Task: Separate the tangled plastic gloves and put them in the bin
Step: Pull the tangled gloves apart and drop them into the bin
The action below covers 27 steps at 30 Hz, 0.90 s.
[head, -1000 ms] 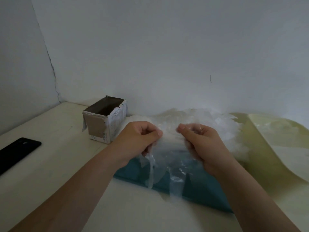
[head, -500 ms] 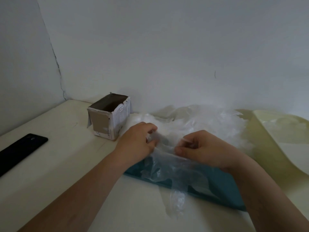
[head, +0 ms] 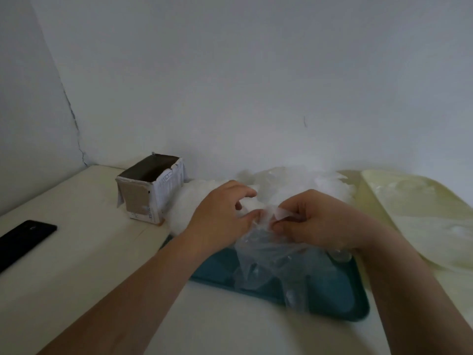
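Teal plastic tray (head: 358,311) shows beneath a clear, glossy plastic glove (head: 266,254); behind, the tangled glove heap (head: 302,185) reads milky white. The open cardboard box (head: 135,201) is brown, one side white with black print. Black flat phone (head: 23,239), cream table (head: 76,265).

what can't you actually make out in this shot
Head view only:
- cardboard box: inside too dark to see contents.
- glove pile: blurred white mass, count unreadable.
- black phone: cut by left edge.
- left hand: grip on the held glove unclear, motion blur.
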Available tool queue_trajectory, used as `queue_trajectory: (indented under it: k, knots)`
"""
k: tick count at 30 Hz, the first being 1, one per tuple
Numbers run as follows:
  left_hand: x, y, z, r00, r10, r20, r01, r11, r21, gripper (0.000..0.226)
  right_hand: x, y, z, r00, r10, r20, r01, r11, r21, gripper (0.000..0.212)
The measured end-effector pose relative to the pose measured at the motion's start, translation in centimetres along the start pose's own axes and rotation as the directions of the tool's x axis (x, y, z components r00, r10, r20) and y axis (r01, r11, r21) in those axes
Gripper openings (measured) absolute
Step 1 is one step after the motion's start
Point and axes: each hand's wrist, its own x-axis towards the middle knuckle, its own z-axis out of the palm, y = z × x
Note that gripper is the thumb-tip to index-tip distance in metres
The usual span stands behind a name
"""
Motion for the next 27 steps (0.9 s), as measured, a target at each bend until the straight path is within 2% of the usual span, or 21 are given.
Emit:
queue_trajectory:
  k: [2,5,7,10,12,14,17,21,23,27]
  knots:
    - [0.5,1.4,0.9,0.997,-0.041,0.067,0.040,0.999,0.009,0.043,-0.2,0.1,-0.5,1.000,0.028,0.005,-0.028,0.997,-0.075,0.022]
    - [0.6,2.7,2.3,0.984,-0.134,0.116,0.153,0.973,-0.173,0.036,-0.5,0.8,-0.8,0.996,0.087,0.022,-0.085,0.993,-0.076,0.024]
    - [0.6,3.2,3.2,0.973,-0.166,0.162,0.198,0.958,-0.208,0.032,-0.5,1.3,-0.9,0.995,0.096,0.029,-0.093,0.992,-0.087,0.019]
    - [0.5,3.5,3.7,0.964,-0.182,0.191,0.247,0.881,-0.403,0.018,-0.4,1.5,-0.9,0.999,0.038,0.011,-0.037,0.993,-0.111,0.012]
    - [0.6,3.6,3.1,0.970,-0.185,0.158,0.241,0.825,-0.511,0.012,-0.5,1.1,-1.1,0.998,-0.035,-0.044,0.033,0.999,-0.039,0.013]
    - [0.4,3.4,2.0,0.970,-0.213,0.120,0.244,0.810,-0.533,0.014,-0.6,0.9,-1.1,0.992,-0.080,-0.096,0.084,0.996,0.039,0.014]
    - [0.2,2.5,-0.2,0.945,-0.325,0.036,0.282,0.755,-0.592,0.022,-0.4,1.3,-1.2,0.982,-0.049,-0.181,0.066,0.994,0.087,0.012]
    - [0.3,1.8,-2.9,0.875,-0.483,0.026,0.325,0.547,-0.771,0.017,0.0,0.8,-0.4,0.979,-0.129,-0.159,0.141,0.988,0.063,0.016]
    - [0.3,1.6,-3.9,0.869,-0.494,0.037,0.297,0.460,-0.837,0.020,0.2,0.2,0.2,0.974,-0.165,-0.158,0.187,0.972,0.140,0.015]
    - [0.4,1.0,-5.3,0.893,-0.440,0.096,0.304,0.433,-0.848,0.024,0.3,-0.8,1.3,0.939,-0.182,-0.291,0.268,0.918,0.292,0.015]
